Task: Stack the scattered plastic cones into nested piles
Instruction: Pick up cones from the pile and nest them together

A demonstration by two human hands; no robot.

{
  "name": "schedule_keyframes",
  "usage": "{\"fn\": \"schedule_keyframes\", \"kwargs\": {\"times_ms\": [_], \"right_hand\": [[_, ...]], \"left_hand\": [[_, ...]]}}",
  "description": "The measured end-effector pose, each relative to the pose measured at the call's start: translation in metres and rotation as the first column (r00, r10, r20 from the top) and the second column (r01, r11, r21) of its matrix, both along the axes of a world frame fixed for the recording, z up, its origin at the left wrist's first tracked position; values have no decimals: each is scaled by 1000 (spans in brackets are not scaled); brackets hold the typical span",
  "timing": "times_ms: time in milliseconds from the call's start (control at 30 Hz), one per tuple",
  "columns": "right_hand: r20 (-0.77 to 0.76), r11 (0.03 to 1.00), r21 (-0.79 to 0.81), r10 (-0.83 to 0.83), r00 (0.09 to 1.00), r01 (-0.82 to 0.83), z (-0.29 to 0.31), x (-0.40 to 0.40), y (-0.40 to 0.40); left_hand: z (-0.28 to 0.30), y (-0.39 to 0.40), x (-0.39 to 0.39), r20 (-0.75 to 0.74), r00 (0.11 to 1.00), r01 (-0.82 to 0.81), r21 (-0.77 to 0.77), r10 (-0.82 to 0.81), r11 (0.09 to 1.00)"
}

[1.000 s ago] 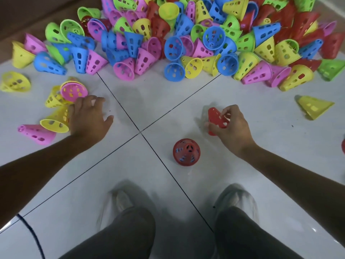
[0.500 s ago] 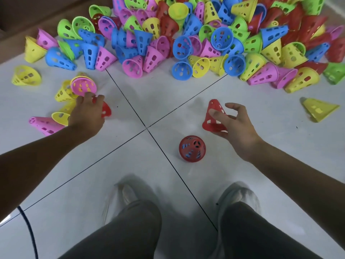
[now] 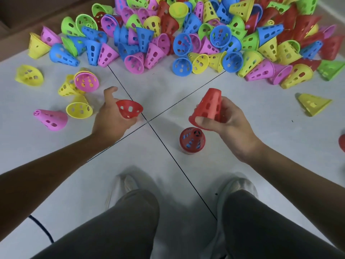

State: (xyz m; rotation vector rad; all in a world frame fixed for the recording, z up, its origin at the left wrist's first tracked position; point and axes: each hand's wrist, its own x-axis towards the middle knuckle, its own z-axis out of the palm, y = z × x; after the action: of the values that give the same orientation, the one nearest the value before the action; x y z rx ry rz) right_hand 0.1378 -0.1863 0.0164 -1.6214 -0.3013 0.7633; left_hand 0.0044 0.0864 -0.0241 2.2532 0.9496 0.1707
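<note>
Two red cones are up off the floor — my left hand [image 3: 112, 116] grips one red cone [image 3: 129, 108] by its narrow end, my right hand [image 3: 226, 124] holds another [image 3: 209, 109] by its rim, above the red stack [image 3: 192, 140] standing on the floor [image 3: 168, 90], near the big pile [image 3: 186, 34].

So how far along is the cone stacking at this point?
Barely started. Done: one small red pile stands on the floor tiles, with blue showing through its holes. In hand: the right hand holds a red cone just above that pile, and the left hand holds another red cone. Left: the big mixed heap and strays like the pink cone remain loose.
</note>
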Motion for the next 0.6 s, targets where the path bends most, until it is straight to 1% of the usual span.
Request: {"fn": "schedule_keyframes", "kwargs": {"times_ms": [100,200,267,400,467,600], "right_hand": [[63,997,-27,72,995,-71,-5,-12,-3],[134,984,-125,144,981,-127,-15,-20,-4],[168,974,-185,160,973,-128,-23,-23,-3],[220,966,-227,176,959,-125,-37,-30,1],[250,961,-246,189,950,-126,-43,-32,2],[260,949,-284,213,942,-136,-57,-33,1]], "left_hand": [[4,-17,-6,66,997,-18,-100,25,995],[8,-31,-9,120,992,-28,-155,47,988],[12,-40,-9,156,987,-16,-182,45,983],[23,-55,-7,224,975,41,-241,14,970],[29,-62,-6,240,971,77,-256,-14,963],[43,-77,-1,249,966,141,-268,-73,953]]}}
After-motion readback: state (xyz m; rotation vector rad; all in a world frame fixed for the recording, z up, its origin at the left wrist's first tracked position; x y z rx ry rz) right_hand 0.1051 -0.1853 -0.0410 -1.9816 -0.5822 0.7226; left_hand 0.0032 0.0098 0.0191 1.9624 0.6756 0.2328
